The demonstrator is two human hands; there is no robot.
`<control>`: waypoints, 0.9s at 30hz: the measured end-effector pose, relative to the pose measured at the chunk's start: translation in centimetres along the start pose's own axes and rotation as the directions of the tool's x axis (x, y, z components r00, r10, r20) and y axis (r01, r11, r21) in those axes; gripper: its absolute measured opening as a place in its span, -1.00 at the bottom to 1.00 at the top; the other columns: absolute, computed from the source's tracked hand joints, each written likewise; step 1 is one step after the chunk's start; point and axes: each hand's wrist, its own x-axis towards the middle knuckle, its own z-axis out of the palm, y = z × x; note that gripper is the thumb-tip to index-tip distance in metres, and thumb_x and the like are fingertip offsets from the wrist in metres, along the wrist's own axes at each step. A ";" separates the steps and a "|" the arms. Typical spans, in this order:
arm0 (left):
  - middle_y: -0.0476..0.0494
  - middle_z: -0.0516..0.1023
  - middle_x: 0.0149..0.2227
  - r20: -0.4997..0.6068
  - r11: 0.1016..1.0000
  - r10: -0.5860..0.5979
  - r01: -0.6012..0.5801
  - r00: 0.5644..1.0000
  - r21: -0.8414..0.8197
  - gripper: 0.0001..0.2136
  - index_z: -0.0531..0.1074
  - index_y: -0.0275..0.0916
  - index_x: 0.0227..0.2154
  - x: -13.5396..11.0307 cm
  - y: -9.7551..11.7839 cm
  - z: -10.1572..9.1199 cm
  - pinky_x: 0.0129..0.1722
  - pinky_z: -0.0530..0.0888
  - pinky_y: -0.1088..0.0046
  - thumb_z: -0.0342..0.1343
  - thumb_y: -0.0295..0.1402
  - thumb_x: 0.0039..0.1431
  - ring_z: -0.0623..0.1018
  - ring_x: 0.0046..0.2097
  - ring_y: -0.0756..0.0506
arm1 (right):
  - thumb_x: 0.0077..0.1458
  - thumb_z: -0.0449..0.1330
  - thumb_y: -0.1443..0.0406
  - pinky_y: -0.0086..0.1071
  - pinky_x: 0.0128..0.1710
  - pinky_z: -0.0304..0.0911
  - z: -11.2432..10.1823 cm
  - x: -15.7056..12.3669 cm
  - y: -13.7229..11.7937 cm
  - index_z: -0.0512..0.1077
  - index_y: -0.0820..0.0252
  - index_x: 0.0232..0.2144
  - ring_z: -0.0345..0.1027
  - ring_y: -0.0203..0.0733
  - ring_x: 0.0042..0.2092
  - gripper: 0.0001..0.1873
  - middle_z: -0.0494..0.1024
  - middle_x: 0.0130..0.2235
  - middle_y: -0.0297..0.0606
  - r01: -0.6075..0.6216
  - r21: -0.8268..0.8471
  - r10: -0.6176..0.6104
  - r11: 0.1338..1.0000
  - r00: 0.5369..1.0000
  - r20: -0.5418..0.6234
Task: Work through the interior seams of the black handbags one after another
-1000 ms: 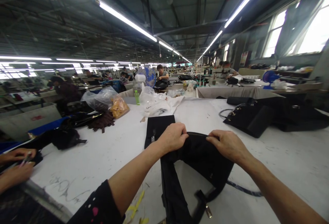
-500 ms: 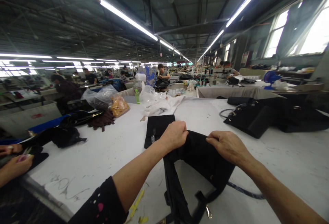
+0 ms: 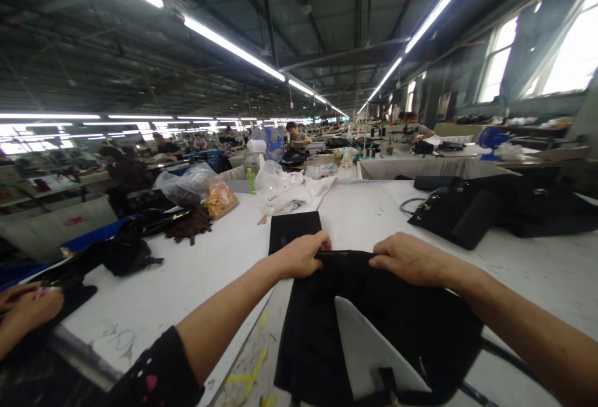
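- From my end, I read 2 hands level with each other, their fingertips facing across a gap.
- I have the left hand (image 3: 304, 256) curled in a pinch, thumb beneath the bent fingers.
- I have the right hand (image 3: 411, 258) pinching too, its knuckles rightward of the fingertips.
- My left forearm (image 3: 228, 304) slants down and leftward from its fingers; my right forearm (image 3: 518, 320), bare, slopes down and rightward.
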 end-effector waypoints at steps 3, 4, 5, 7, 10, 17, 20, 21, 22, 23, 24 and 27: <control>-0.01 0.52 -0.33 0.017 0.999 0.040 -0.040 0.999 -0.033 -0.83 0.37 -0.18 -0.33 0.9 -0.4 0.3 -0.33 0.34 0.49 0.13 -0.46 -0.05 0.50 -0.27 -0.08 | 0.15 0.02 0.16 -0.36 -0.41 0.04 0.5 -1.1 1.7 0.40 0.15 -0.57 0.36 -0.18 -0.38 -0.66 0.53 -0.46 -0.23 -0.053 0.074 0.053 0.996 0.999 -0.001; -0.01 0.52 -0.34 -0.002 0.999 0.042 -0.042 0.999 -0.033 -0.83 0.38 -0.19 -0.34 1.4 -0.3 0.4 -0.33 0.33 0.49 0.15 -0.46 -0.06 0.50 -0.27 -0.08 | 0.16 0.01 0.16 -0.36 -0.39 0.06 0.7 -1.3 2.2 0.40 0.15 -0.56 0.36 -0.17 -0.37 -0.66 0.53 -0.45 -0.22 -0.073 0.091 0.075 0.993 0.997 -0.011; -0.01 0.53 -0.34 -0.024 0.998 0.044 -0.045 0.999 -0.039 -0.81 0.39 -0.19 -0.33 1.9 -0.1 0.5 -0.34 0.34 0.49 0.18 -0.46 -0.08 0.50 -0.27 -0.08 | 0.16 0.00 0.16 -0.36 -0.38 0.07 1.0 -1.3 2.5 0.40 0.15 -0.55 0.37 -0.17 -0.35 -0.66 0.54 -0.43 -0.22 -0.089 0.107 0.092 0.990 0.996 -0.018; -0.01 0.53 -0.33 -0.076 0.996 0.058 -0.063 0.995 -0.058 -0.76 0.40 -0.18 -0.30 2.6 0.3 0.6 -0.33 0.35 0.50 0.23 -0.44 -0.10 0.50 -0.27 -0.08 | 0.17 -0.01 0.16 -0.35 -0.36 0.08 1.4 -1.2 3.1 0.41 0.16 -0.53 0.38 -0.15 -0.32 -0.66 0.54 -0.41 -0.20 -0.115 0.120 0.120 0.986 0.992 -0.031; 0.00 0.52 -0.33 -0.151 0.992 0.094 -0.106 0.984 -0.073 -0.73 0.40 -0.17 -0.26 2.8 0.8 0.8 -0.31 0.36 0.50 0.26 -0.38 -0.08 0.49 -0.27 -0.07 | 0.17 -0.01 0.15 -0.33 -0.35 0.07 1.6 -1.2 3.4 0.41 0.16 -0.51 0.38 -0.12 -0.31 -0.66 0.55 -0.40 -0.18 -0.140 0.113 0.146 0.984 0.988 -0.050; 0.04 0.53 -0.35 -0.216 0.985 0.147 -0.163 0.965 -0.054 -0.86 0.42 -0.16 -0.32 2.4 0.8 0.9 -0.28 0.37 0.51 0.20 -0.43 0.02 0.50 -0.27 -0.04 | 0.17 0.00 0.15 -0.34 -0.34 0.08 1.3 -1.4 2.9 0.44 0.15 -0.48 0.38 -0.12 -0.30 -0.67 0.55 -0.39 -0.18 -0.143 0.141 0.151 0.980 0.988 -0.042; 0.02 0.54 -0.35 -0.255 0.985 0.171 -0.171 0.952 0.023 -0.90 0.44 -0.18 -0.34 2.4 0.8 1.0 -0.26 0.36 0.51 0.19 -0.41 0.05 0.50 -0.26 -0.04 | 0.17 0.00 0.16 -0.34 -0.33 0.08 1.2 -1.4 2.8 0.45 0.16 -0.47 0.38 -0.12 -0.29 -0.68 0.56 -0.38 -0.18 -0.143 0.139 0.150 0.980 0.988 -0.035; 0.01 0.54 -0.34 -0.266 0.983 0.185 -0.177 0.946 0.056 -0.92 0.45 -0.19 -0.35 2.3 0.8 1.0 -0.26 0.36 0.50 0.19 -0.40 0.06 0.50 -0.26 -0.04 | 0.17 0.00 0.15 -0.34 -0.34 0.08 1.3 -1.5 2.8 0.45 0.16 -0.47 0.38 -0.12 -0.30 -0.68 0.56 -0.38 -0.18 -0.142 0.138 0.149 0.980 0.988 -0.036; 0.00 0.54 -0.34 -0.274 0.980 0.198 -0.181 0.941 0.085 -0.94 0.45 -0.20 -0.36 2.3 0.8 1.0 -0.26 0.36 0.50 0.19 -0.40 0.07 0.51 -0.26 -0.04 | 0.17 0.00 0.15 -0.34 -0.34 0.07 1.3 -1.5 2.9 0.44 0.16 -0.48 0.38 -0.13 -0.30 -0.67 0.55 -0.39 -0.18 -0.140 0.139 0.147 0.980 0.988 -0.040; 0.00 0.54 -0.34 -0.279 0.977 0.207 -0.184 0.938 0.108 -0.95 0.46 -0.21 -0.38 2.2 0.8 1.0 -0.26 0.36 0.50 0.19 -0.39 0.07 0.51 -0.26 -0.04 | 0.17 0.00 0.15 -0.35 -0.34 0.07 1.3 -1.5 2.9 0.44 0.16 -0.49 0.38 -0.13 -0.31 -0.67 0.55 -0.40 -0.19 -0.138 0.139 0.145 0.981 0.988 -0.044; -0.01 0.54 -0.34 -0.283 0.975 0.213 -0.185 0.935 0.122 -0.96 0.46 -0.21 -0.40 2.2 0.8 1.0 -0.25 0.36 0.50 0.19 -0.39 0.07 0.51 -0.26 -0.04 | 0.17 0.00 0.14 -0.35 -0.35 0.07 1.3 -1.5 2.9 0.44 0.15 -0.49 0.37 -0.14 -0.31 -0.67 0.54 -0.40 -0.19 -0.137 0.140 0.145 0.981 0.988 -0.045; -0.01 0.53 -0.35 -0.295 0.975 0.215 -0.185 0.931 0.127 -0.95 0.46 -0.22 -0.41 2.1 1.0 1.0 -0.25 0.36 0.50 0.19 -0.37 0.08 0.50 -0.27 -0.04 | 0.16 0.01 0.14 -0.36 -0.36 0.06 1.3 -1.5 2.8 0.44 0.15 -0.49 0.37 -0.15 -0.32 -0.68 0.54 -0.41 -0.21 -0.143 0.138 0.151 0.980 0.987 -0.049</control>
